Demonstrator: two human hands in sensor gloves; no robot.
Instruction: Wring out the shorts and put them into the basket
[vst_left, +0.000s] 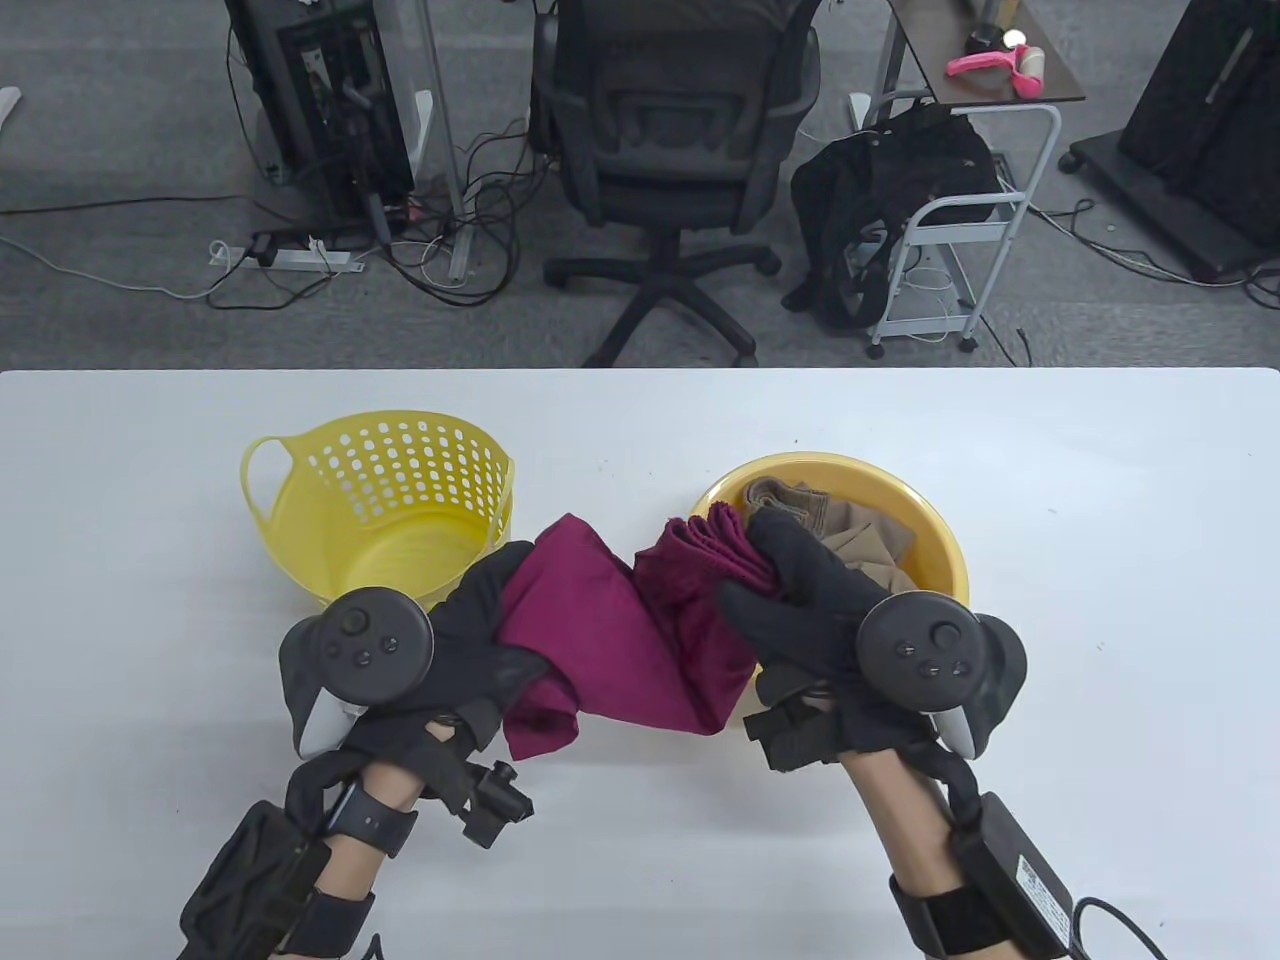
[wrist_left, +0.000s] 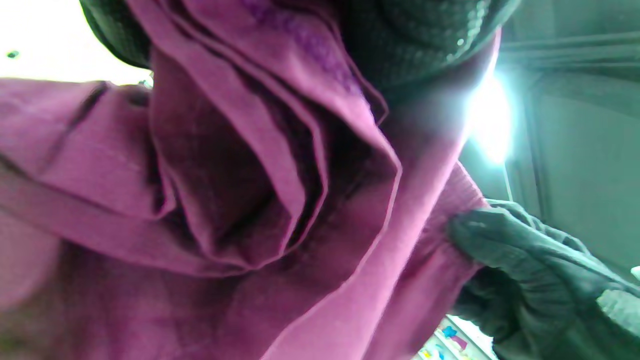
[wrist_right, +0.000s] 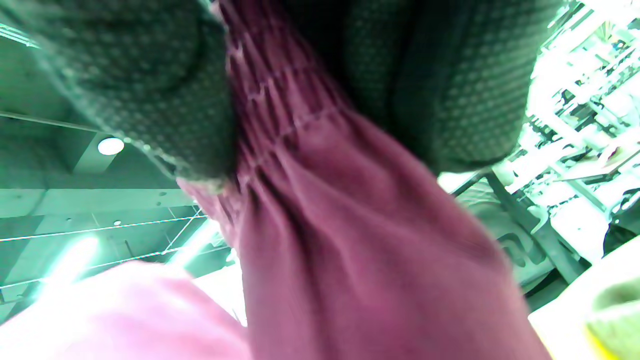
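Above the tabletop centre | left hand and right hand each clench one end of the shorts, held aloft | wringing under way, basket at 10 o'clock empty | count: 1 shorts, 1 basket, 1 basin holding tan cloth

Shorts: magenta woven cloth, matt, soft folds; ribbed, gathered waistband in the right wrist view. Basket: yellow plastic, perforated wall, slight sheen. Basin: yellow plastic, smooth, glossy. Gloves on left hand and right hand: black knit, matt, dotted texture. Table: white, smooth, matt.
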